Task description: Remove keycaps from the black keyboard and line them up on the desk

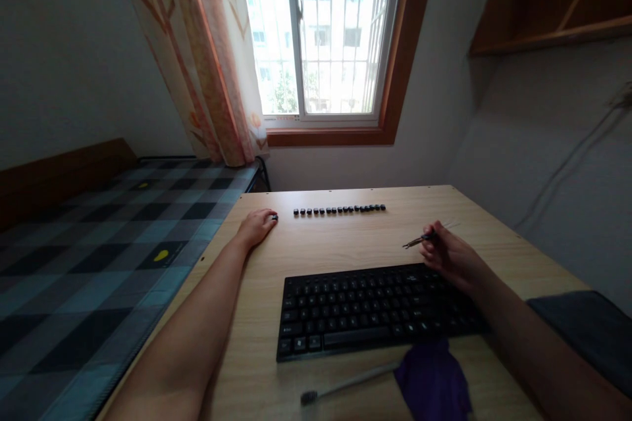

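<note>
Resting palm-down near the far left corner of the desk (345, 247), our left hand (255, 228) has its fingers drawn loosely together, with the fingertips on a single black keycap (273, 216). We cannot tell whether the fingers pinch the cap or only touch it. Our right hand (450, 255) sits toward the right edge, just beyond the far right corner of the keyboard (370, 309). It is closed in a pinch on a thin metal tool (416, 241). The tool is small and blurred, so it may be tweezers or a wire puller. Its tip points left, toward the middle of the desk.

The row of keycaps (340, 210) lies along the far edge, with its long axis parallel to that edge. The single keycap sits just off the row's left end, in line with it and apart from it. The left hand is the nearer hand to that end. The right hand is nearer to the row's right end but does not touch it.

The keyboard lies parallel to the near edge, between the two forearms. At the near edge, a purple cloth (434, 385) overlaps the keyboard's front rim, and a brush (345, 385) lies beside the cloth. A bed (99, 256) with a checked cover adjoins the left edge.
</note>
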Action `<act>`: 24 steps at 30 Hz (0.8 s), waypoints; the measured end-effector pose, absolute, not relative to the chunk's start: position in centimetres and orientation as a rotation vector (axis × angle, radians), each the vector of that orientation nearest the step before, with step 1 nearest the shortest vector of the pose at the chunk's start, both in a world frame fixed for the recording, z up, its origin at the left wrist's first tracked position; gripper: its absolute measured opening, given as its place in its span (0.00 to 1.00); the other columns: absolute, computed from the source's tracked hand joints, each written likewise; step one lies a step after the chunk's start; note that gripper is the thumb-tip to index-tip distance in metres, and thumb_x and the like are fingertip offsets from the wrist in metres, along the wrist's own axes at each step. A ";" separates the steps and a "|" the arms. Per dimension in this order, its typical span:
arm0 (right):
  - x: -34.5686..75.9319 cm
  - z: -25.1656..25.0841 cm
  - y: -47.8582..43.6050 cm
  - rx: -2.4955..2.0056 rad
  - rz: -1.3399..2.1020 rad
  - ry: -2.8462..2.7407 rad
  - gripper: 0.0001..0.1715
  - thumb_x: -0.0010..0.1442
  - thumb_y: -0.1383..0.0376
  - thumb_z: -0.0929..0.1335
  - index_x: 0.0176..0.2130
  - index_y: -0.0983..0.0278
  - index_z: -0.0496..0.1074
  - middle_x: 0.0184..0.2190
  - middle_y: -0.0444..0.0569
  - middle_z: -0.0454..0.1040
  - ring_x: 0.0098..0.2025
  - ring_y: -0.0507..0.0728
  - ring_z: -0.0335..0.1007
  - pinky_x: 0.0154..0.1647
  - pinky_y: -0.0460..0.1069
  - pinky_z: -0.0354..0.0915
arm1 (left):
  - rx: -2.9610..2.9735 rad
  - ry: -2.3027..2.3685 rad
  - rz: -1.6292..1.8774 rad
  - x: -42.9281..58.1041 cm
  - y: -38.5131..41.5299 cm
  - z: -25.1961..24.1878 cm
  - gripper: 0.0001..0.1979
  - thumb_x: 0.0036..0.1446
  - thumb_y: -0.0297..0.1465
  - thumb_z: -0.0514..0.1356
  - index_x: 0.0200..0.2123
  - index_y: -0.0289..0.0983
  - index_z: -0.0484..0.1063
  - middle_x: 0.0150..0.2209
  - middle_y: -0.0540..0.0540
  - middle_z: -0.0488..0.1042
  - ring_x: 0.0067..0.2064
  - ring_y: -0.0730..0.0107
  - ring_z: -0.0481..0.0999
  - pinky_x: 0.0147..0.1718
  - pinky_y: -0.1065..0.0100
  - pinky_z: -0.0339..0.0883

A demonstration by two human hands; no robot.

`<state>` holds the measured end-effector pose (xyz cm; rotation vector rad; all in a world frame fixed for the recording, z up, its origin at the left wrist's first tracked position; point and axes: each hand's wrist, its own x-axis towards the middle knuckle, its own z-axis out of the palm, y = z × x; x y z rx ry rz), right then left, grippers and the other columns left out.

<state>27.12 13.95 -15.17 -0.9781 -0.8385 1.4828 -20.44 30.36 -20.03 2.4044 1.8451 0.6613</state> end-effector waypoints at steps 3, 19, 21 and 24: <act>26.2 -14.7 13.8 -0.996 1.467 -0.889 0.26 0.50 0.44 0.74 0.33 0.60 0.64 0.19 0.39 0.60 0.19 0.49 0.56 0.15 0.42 0.49 | 2.331 1.889 0.694 -20.6 29.9 -20.3 0.30 0.55 0.40 0.57 0.60 0.32 0.65 0.59 0.35 0.69 0.59 0.52 0.68 0.58 0.58 0.60; 8.2 -15.9 12.8 -0.888 1.390 -1.870 0.15 0.68 0.54 0.61 0.35 0.61 0.61 0.21 0.40 0.67 0.18 0.49 0.62 0.16 0.44 0.60 | 1.631 1.609 1.374 -11.5 18.8 -20.6 0.18 0.62 0.39 0.49 0.37 0.35 0.74 0.39 0.40 0.79 0.43 0.58 0.77 0.44 0.60 0.69; 7.7 -16.4 13.1 -0.901 1.329 -1.916 0.14 0.69 0.55 0.60 0.35 0.61 0.62 0.21 0.41 0.67 0.18 0.50 0.63 0.17 0.44 0.61 | 1.686 1.435 1.272 -10.5 18.1 -20.3 0.17 0.61 0.40 0.49 0.34 0.36 0.73 0.32 0.43 0.77 0.35 0.61 0.76 0.37 0.62 0.69; 7.5 -17.1 13.3 -0.933 1.310 -1.897 0.13 0.69 0.54 0.60 0.38 0.61 0.61 0.22 0.41 0.67 0.18 0.50 0.63 0.15 0.44 0.59 | 1.841 1.350 1.122 -9.7 17.6 -19.9 0.15 0.60 0.40 0.52 0.31 0.37 0.73 0.27 0.46 0.75 0.30 0.64 0.73 0.31 0.64 0.65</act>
